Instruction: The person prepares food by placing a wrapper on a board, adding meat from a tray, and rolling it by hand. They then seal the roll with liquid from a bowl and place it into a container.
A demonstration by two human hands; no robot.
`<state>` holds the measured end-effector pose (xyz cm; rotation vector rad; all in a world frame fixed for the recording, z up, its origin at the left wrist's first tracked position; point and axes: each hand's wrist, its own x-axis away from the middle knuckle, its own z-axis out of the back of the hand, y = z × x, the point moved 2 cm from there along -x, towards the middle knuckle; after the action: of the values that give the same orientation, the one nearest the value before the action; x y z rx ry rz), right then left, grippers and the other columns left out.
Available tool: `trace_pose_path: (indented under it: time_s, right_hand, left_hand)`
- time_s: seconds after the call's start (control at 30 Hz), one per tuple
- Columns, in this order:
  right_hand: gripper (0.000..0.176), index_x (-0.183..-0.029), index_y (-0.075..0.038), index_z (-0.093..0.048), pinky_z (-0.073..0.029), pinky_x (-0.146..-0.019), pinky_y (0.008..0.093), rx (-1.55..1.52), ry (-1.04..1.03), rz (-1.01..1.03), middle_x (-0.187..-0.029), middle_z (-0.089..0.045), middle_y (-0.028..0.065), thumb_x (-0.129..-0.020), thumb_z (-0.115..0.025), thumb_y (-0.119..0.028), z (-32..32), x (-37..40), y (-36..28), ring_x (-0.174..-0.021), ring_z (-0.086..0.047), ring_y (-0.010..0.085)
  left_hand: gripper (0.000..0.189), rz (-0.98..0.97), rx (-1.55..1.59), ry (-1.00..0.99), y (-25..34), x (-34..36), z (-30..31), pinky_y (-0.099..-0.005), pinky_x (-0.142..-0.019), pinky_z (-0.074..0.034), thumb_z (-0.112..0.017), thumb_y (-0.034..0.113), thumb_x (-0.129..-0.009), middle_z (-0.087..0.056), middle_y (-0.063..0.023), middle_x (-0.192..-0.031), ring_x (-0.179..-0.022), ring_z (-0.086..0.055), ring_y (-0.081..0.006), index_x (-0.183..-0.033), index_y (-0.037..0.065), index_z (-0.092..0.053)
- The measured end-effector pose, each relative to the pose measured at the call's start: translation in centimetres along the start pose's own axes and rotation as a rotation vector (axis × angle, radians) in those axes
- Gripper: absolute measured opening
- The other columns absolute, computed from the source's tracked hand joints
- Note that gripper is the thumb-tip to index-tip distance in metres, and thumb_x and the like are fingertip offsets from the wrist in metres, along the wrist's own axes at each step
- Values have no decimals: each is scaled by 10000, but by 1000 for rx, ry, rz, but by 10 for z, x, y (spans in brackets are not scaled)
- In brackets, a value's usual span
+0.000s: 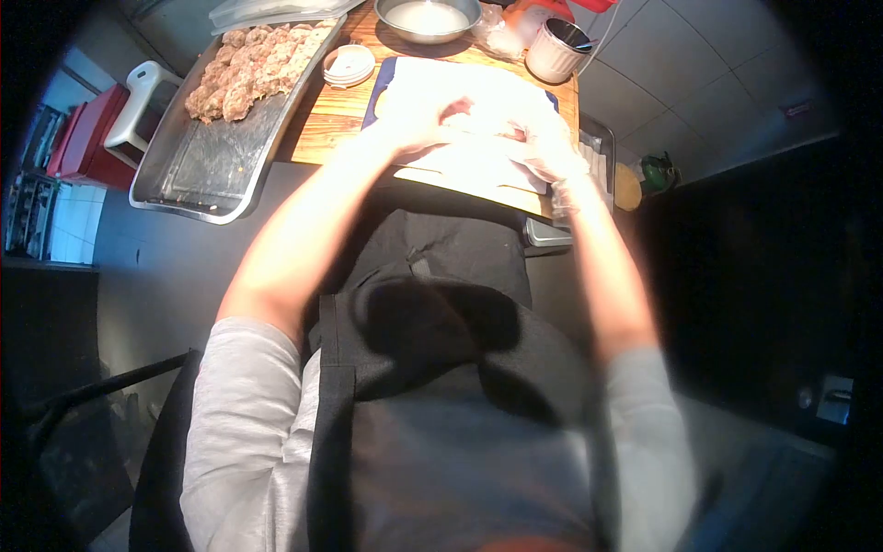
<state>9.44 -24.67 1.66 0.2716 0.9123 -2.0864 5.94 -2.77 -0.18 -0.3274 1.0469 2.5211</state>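
My left hand [423,124] is over a white, glare-washed surface [432,78] with a dark blue edge, its fingers curled inward. Facing it, my right hand [544,143] wears a clear plastic glove and bends its fingers toward the left one. Between the two is something pale and pinkish [483,122], which both hands seem to hold; the glare hides what it is. Beyond my left hand sits a small stack of round white pieces [349,66] on the wooden table [317,124].
A metal tray [207,170] at left holds lumps of minced meat [253,69], with a clear lid [267,11] across its far end. A metal bowl [428,20] of whitish content and a white cup [557,53] stand at the back. Tiled wall [690,74] borders the right.
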Motion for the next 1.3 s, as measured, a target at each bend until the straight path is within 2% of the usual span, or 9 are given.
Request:
trace_pose_path:
  time_s: [0.13,0.33,0.53,0.63,0.73,0.83,1.03,1.17,1.3]
  right_hand:
    - [373,-1112,-84,-680,-517,-819,326,131,-36,-31,-988,-667,115,-767,-783,-181,4,4,12,-878,-643,215]
    - [353,-1079,-50,-684,-506,-725,313,178,-205,-142,-874,-641,108,-769,-769,-195,36,16,8,-746,-600,201]
    - [265,-1016,-31,-688,-492,-738,305,197,-155,-234,-900,-636,99,-788,-732,-159,45,23,19,-818,-592,201]
    - [251,-1020,-29,-685,-494,-775,320,6,-35,-60,-914,-636,97,-795,-725,-133,40,33,28,-861,-608,226]
    - [260,-1032,-22,-680,-494,-819,336,36,-105,-162,-960,-634,107,-798,-719,-130,45,35,22,-903,-619,246]
    - [292,-1057,-29,-675,-494,-839,341,116,-59,-136,-977,-632,112,-794,-730,-144,51,38,22,-911,-624,248]
    - [377,-1116,-43,-660,-480,-899,397,340,-69,-117,-1085,-647,170,-800,-721,-242,47,46,21,-1043,-612,311]
    - [412,-1113,-75,-688,-463,-952,444,257,138,-1,-1133,-658,150,-742,-731,-250,40,54,-30,-1047,-610,342]
    - [344,-1027,-96,-716,-466,-934,441,157,88,40,-1090,-664,145,-740,-754,-281,14,65,-69,-1056,-604,332]
  left_hand:
    - [434,-3,-419,-2,37,-6,8,-402,-872,-506,-737,376,-796,-693,-78,-998,-953,-648,-208,-1146,132,-660]
    - [394,155,37,-1,20,13,20,-339,-873,-517,-749,290,-800,-693,-95,-1022,-958,-654,-206,-1144,120,-664]
    - [425,154,348,44,10,28,34,-312,-863,-528,-734,128,-811,-701,-107,-1045,-950,-673,-204,-1219,105,-619]
    - [431,192,324,-37,-5,30,38,-291,-901,-487,-678,100,-835,-660,-91,-1110,-1027,-609,-132,-1248,20,-583]
    - [417,291,195,-58,-1,28,41,-310,-903,-511,-705,116,-828,-690,-106,-1109,-1015,-651,-175,-1231,79,-608]
    - [423,101,202,-7,-2,34,46,-319,-907,-513,-688,104,-824,-690,-104,-1116,-1016,-653,-182,-1237,69,-601]
    - [496,179,170,54,-9,39,41,-372,-951,-497,-746,174,-763,-658,-113,-1168,-1090,-615,-249,-1234,92,-611]
    - [490,-254,-295,54,15,53,29,-502,-1025,-388,-744,278,-761,-544,-103,-1291,-1222,-463,-332,-1229,180,-635]
    - [340,-369,-344,76,11,58,-8,-454,-961,-396,-742,316,-775,-565,-51,-1243,-1206,-477,-302,-1092,202,-698]
